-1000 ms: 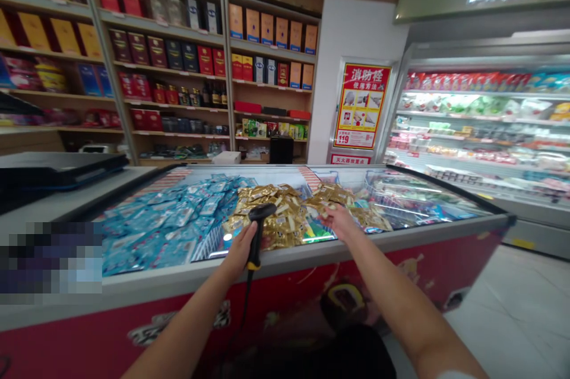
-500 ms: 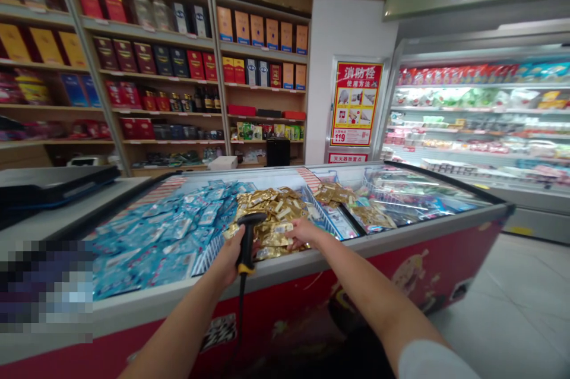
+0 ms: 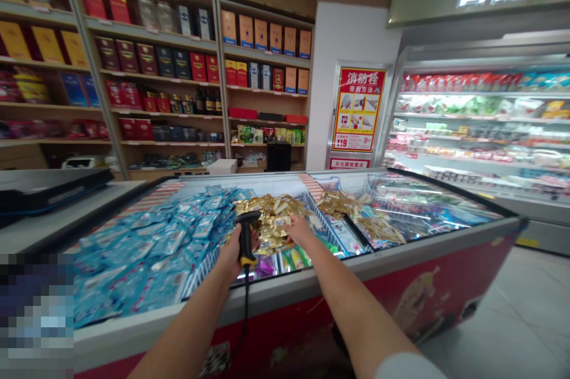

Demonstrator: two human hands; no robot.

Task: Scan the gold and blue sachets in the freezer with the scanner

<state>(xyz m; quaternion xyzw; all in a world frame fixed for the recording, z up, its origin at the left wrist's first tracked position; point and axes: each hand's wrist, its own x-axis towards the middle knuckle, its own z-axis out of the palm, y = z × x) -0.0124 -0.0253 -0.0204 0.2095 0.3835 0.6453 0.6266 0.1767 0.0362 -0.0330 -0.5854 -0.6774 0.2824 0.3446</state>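
My left hand (image 3: 231,255) is wrapped round the handle of a black barcode scanner (image 3: 245,235) with an orange band and a cable hanging down. Its head points at the gold packets (image 3: 267,215) heaped in the middle of a chest freezer (image 3: 401,248). My right hand (image 3: 297,229) reaches into the freezer, fingers closed on a gold packet lifted just beside the scanner's head. Blue packets (image 3: 169,236) fill the freezer's left section.
The freezer has a red front and open sliding glass lids. A grey counter (image 3: 66,212) with a dark flat device stands at the left. Shelves of boxed goods (image 3: 178,70) line the back wall. An open refrigerated display (image 3: 481,123) runs along the right, with tiled floor before it.
My right hand moved left from the far gold packets to the nearer heap and lifted a packet up to the scanner. The left hand raised the scanner slightly toward it.
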